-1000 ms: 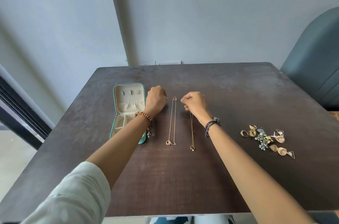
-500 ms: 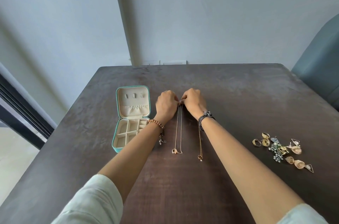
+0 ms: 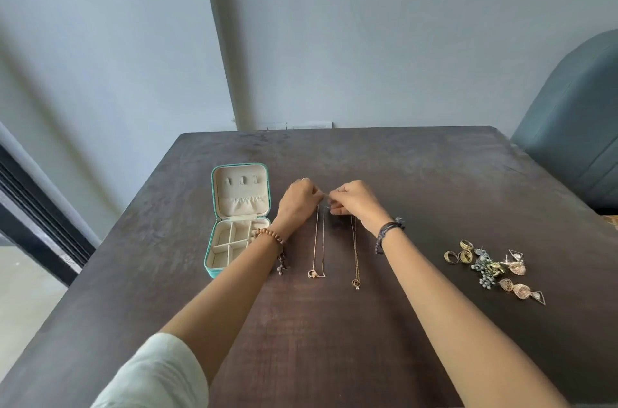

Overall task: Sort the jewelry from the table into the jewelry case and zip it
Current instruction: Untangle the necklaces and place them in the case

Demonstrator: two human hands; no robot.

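Note:
A teal jewelry case (image 3: 214, 254) lies open on the dark table (image 3: 334, 340) at the left, its cream lid tilted back and its tray split into compartments. Two thin gold necklaces lie stretched towards me: the left necklace (image 3: 320, 240) with a ring pendant, the right necklace (image 3: 355, 250) beside it. My left hand (image 3: 299, 200) and my right hand (image 3: 354, 202) meet at the far end of the left necklace, fingers curled and pinching its top. A heap of rings and earrings (image 3: 491, 265) lies at the right.
A blue-grey chair (image 3: 575, 126) stands past the table's right corner. A grey wall runs behind the table. A dark window frame (image 3: 36, 217) is at the left. My wrists carry bracelets.
My two hands, apart a second ago, have come together at the top of the left necklace. The right hand left the right necklace. The camera has shifted slightly.

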